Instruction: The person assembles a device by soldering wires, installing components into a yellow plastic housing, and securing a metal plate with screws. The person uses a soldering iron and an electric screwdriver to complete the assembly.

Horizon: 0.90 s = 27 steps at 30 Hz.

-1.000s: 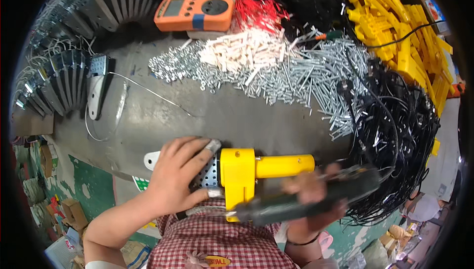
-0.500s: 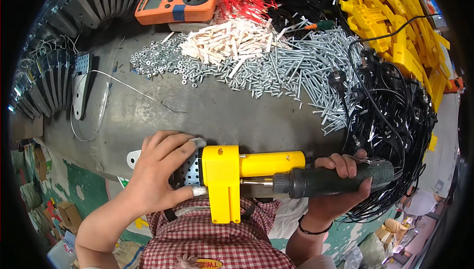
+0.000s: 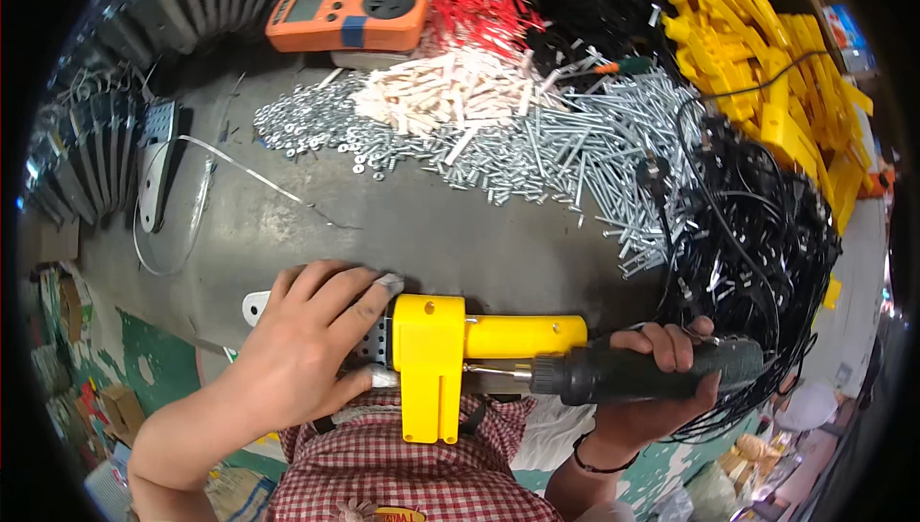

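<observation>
My left hand point(image 3: 311, 335) wraps round a perforated metal body point(image 3: 376, 342) at the near edge of the table. A yellow plastic housing point(image 3: 428, 369) with a yellow handle point(image 3: 525, 337) is joined to that body's right end. Beyond my left wrist pokes a white metal tip with a hole point(image 3: 257, 305). My right hand point(image 3: 671, 369) grips a dark green electric screwdriver point(image 3: 613, 373), held level and pointing left. Its bit point(image 3: 498, 370) meets the right side of the yellow housing, below the handle; the screw there is too small to make out.
Screws point(image 3: 604, 139), nuts point(image 3: 311, 119) and white sleeves point(image 3: 446, 91) are heaped behind. An orange meter point(image 3: 347, 16) stands at the back. Black cables point(image 3: 747, 225) and yellow parts point(image 3: 767, 62) crowd the right. Dark metal parts point(image 3: 96, 148) line the left, near a white wire point(image 3: 249, 169).
In the picture, the hands, yellow housing and screwdriver sit slightly lower, and the table's heaps have shifted a little too. Both holds are unchanged.
</observation>
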Motion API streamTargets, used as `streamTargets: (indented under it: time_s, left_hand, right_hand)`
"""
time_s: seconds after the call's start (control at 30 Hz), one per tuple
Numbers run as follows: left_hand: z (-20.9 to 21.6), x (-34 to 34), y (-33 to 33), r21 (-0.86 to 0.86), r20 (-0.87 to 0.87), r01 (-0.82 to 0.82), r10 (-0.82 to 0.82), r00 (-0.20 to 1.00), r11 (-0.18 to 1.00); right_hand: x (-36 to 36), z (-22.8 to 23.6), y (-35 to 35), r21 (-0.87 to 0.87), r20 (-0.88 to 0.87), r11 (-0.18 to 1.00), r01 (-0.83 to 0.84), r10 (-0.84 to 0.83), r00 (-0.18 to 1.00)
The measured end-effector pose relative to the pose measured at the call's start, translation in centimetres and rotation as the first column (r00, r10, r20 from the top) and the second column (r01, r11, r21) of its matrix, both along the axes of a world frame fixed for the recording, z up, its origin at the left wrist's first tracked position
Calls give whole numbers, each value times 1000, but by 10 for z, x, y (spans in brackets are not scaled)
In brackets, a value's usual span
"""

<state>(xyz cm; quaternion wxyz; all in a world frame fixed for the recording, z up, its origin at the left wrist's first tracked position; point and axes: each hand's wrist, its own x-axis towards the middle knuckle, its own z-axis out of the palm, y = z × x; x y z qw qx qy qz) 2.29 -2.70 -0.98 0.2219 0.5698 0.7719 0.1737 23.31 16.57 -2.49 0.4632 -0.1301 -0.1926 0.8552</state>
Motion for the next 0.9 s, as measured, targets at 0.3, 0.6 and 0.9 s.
streamTargets:
  time_s: [0.3,0.6,0.9]
  left_hand:
    - [-16,-8,-1,166,94,24,-40,995,986]
    - [-19,-57,28,163,57,-435,432,900,885]
    - [-36,-65,45,246,-468,108,21,883,963]
  right_hand:
    - [-14,-12,-6,51,-111,999,13,-7,994]
    - [-2,-14,-5,162,26,987,8,-13,1000]
    - [-1,-9,-9,150,21,988,28,-32,999]
